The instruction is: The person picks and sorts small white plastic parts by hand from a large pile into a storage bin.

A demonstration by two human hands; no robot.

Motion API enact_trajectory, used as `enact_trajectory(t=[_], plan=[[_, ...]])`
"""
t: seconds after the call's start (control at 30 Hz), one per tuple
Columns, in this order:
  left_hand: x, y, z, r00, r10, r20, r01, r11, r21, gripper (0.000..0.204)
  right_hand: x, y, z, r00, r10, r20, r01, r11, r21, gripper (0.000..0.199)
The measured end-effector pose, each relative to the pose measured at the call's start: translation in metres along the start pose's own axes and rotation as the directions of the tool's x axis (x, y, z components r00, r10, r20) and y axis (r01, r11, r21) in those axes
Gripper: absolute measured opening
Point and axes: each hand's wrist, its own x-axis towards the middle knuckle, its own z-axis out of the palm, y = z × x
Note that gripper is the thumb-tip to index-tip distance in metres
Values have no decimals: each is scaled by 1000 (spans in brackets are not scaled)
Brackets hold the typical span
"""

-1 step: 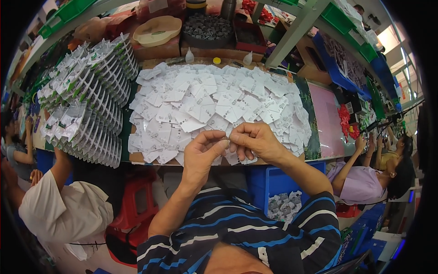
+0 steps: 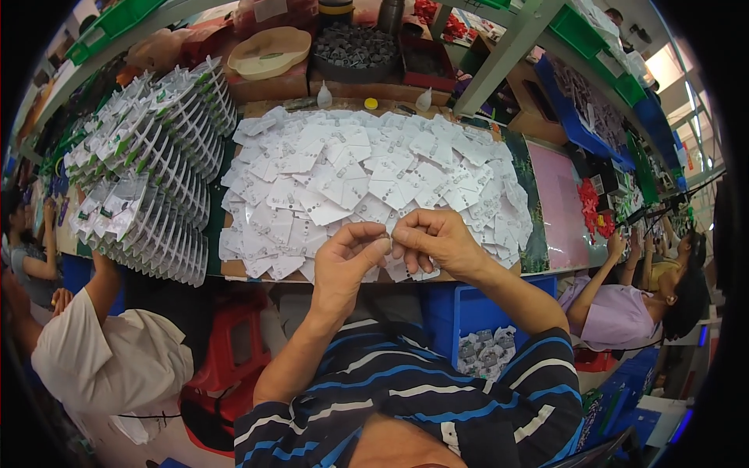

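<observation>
My left hand (image 2: 343, 257) and my right hand (image 2: 443, 243) meet above the near edge of the workbench, fingertips almost touching. Both are closed in a pinch. Whatever is between the fingers is tiny and mostly covered, so its kind does not show. Below and beyond them spreads a broad layer of flat white pieces (image 2: 374, 168), overlapping at all angles, many with small grey parts on them.
At the left stand tall stacks of white pieces with green parts (image 2: 148, 187). Along the back are a cream tray (image 2: 269, 53), a dark bowl of small grey parts (image 2: 355, 51) and two squeeze bottles (image 2: 324, 95). A blue bin (image 2: 476, 312) sits below the bench. Co-workers sit on both sides.
</observation>
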Motion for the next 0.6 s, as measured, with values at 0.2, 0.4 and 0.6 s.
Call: enact_trajectory(t=[0.2, 0.4, 0.6], plan=[[1, 1, 3, 999, -38, -11, 38, 999, 5, 24, -6, 7, 1, 990, -127, -53, 123, 989, -86, 22], [3, 1, 4, 997, -73, -2, 73, 996, 58, 24, -10, 8, 4, 975, -177, -131, 159, 978, -134, 19], [3, 4, 6, 987, -151, 59, 138, 974, 178, 19, -10, 17, -2, 953, -257, -159, 235, 961, -142, 18]])
